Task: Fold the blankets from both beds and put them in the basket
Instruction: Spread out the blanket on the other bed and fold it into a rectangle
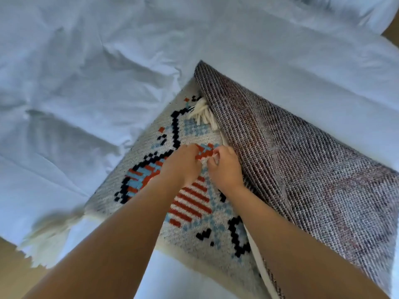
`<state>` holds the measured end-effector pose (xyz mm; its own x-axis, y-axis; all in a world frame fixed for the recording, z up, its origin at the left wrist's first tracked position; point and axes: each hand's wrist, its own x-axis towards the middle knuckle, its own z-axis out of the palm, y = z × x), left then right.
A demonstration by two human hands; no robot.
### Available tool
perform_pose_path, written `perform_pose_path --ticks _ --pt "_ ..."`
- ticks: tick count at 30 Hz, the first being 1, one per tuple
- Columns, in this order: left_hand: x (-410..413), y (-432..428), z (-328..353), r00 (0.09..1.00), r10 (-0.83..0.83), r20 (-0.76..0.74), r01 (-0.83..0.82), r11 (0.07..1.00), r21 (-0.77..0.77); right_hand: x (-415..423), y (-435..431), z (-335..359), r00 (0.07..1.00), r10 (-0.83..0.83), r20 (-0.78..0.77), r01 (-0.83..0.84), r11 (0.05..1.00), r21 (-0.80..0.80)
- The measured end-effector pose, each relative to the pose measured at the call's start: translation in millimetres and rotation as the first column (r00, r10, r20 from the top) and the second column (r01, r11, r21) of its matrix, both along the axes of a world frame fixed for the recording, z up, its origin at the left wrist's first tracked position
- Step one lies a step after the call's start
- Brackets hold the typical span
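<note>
Near the front edge of the white bed [97,61] lies the patterned blanket [190,203], its middle pinched by the left hand [183,166] and right hand [225,169], with the turned-over grey flap [313,160] nearer the right one.

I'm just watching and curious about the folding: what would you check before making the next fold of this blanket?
1. Left hand grip on the patterned blanket: ok, fingers curled into fabric.
2. Right hand grip: ok, pinching fabric alongside.
3. Folded flap, grey underside up: ok, lies over the blanket's right part.
4. Fringe tucked in: not ok, tassels poke out under the flap.
5. White bedding flat beneath: not ok, creased.
6. Basket nearby: cannot tell, not in view.
</note>
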<state>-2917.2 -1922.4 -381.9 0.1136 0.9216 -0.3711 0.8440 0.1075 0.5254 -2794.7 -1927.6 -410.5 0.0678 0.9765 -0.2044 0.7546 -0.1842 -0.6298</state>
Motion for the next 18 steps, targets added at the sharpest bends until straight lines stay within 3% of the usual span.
perform_pose_path --ticks 6,12,15,18 --pt "13.0 73.4 -24.7 0.997 0.015 -0.074 0.001 0.977 0.212 5.9 45.6 -14.9 0.993 -0.071 0.092 0.069 0.997 0.027" --pt "39.0 125.7 -50.9 0.991 -0.038 -0.126 0.053 0.991 0.12 20.8 68.2 -28.2 0.948 -0.12 0.293 0.113 0.993 0.042" --pt "40.2 127.7 -55.2 0.978 -0.076 -0.196 0.118 0.969 0.215 19.9 70.7 -30.5 0.946 -0.064 0.317 0.064 0.998 0.009" --pt "21.2 113.0 -53.8 0.988 -0.116 -0.1 0.136 0.965 0.225 8.6 62.9 -27.9 0.954 -0.067 0.293 0.069 0.998 0.004"
